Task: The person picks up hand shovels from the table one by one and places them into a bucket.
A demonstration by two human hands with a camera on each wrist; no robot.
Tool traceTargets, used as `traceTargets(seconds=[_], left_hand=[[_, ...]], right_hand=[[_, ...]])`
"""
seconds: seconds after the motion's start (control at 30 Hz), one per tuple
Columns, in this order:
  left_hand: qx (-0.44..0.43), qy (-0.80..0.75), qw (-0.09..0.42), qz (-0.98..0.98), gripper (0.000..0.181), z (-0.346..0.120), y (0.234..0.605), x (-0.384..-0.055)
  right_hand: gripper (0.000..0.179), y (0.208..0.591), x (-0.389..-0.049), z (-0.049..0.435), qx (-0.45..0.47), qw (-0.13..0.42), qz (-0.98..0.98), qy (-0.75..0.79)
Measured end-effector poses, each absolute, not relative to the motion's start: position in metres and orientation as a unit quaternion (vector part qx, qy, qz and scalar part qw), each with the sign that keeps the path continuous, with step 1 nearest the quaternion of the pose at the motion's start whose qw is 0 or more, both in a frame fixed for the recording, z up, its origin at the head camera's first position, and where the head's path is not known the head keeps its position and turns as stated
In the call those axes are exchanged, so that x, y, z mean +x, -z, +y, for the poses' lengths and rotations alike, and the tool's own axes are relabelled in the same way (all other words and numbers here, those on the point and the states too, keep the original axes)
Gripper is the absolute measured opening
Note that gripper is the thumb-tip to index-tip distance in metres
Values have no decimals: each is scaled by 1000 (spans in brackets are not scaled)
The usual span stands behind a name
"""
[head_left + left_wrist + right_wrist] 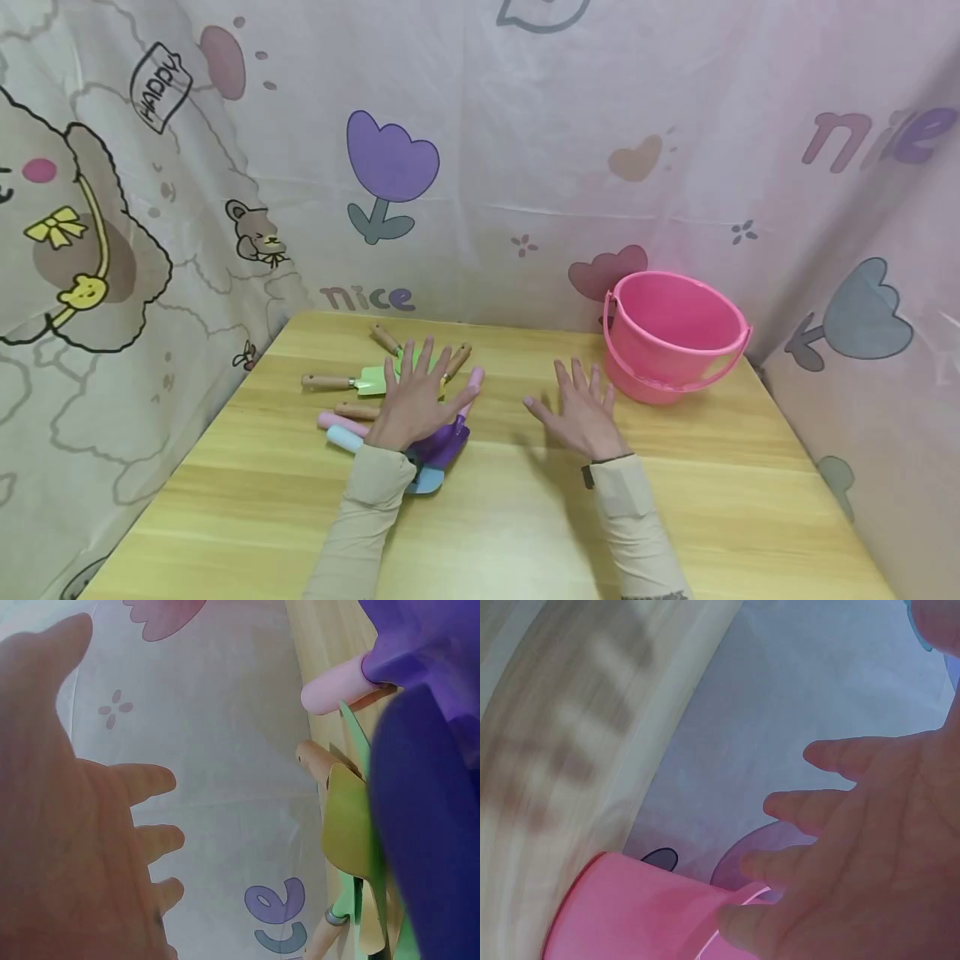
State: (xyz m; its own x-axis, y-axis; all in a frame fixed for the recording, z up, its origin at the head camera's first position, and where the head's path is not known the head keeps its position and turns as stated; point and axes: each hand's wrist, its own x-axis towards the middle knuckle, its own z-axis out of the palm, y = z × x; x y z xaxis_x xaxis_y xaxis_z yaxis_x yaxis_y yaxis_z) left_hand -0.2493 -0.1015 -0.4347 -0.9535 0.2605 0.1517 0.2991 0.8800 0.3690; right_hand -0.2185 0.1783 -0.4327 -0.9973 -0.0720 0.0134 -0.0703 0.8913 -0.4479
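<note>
My left hand (pixel 416 404) hovers above a loose pile of small garden hand tools with its fingers spread and nothing in its grasp. Beneath and around it lie a green trowel (pixel 371 381) with a wooden handle, a purple trowel (pixel 448 446) with a pink handle and a light blue blade (pixel 427 481). In the left wrist view, a yellow blade (pixel 349 825) rests among the others. My right hand (pixel 585 417), also spread and holding nothing, is over the table just left of a pink bucket (pixel 637 367). My left hand covers part of the pile.
The wooden table (pixel 510 533) carries the tools at left and the bucket at back right. A printed cloth (pixel 487 125) hangs behind and along both sides. The bucket's pink handle (pixel 705 383) hangs down over its front.
</note>
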Motion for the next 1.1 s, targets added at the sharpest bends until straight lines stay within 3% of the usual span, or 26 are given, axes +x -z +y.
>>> traceTargets(seconds=[0.17,0.27,0.37,0.53,0.67,0.93,1.1], left_hand=[[-165,212,39,-962,90,-92,438,-251],[-181,226,38,-957,89,-89,439,-253],[-199,256,46,-945,85,-90,437,-253],[-226,359,28,-905,74,-87,433,-253],[-222,448,-5,-866,67,-72,437,-253],[-196,563,-59,-801,57,-24,450,-272],[-168,606,-71,-774,62,5,442,-308]], right_hand=[[95,433,-213,192,-16,-13,971,239],[87,430,-213,200,-10,-62,961,269],[70,423,-214,208,9,-143,923,357],[32,414,-215,225,101,-325,795,503],[27,416,-224,250,171,-421,703,547],[26,425,-240,283,243,-426,614,619],[45,424,-253,273,239,-375,619,648]])
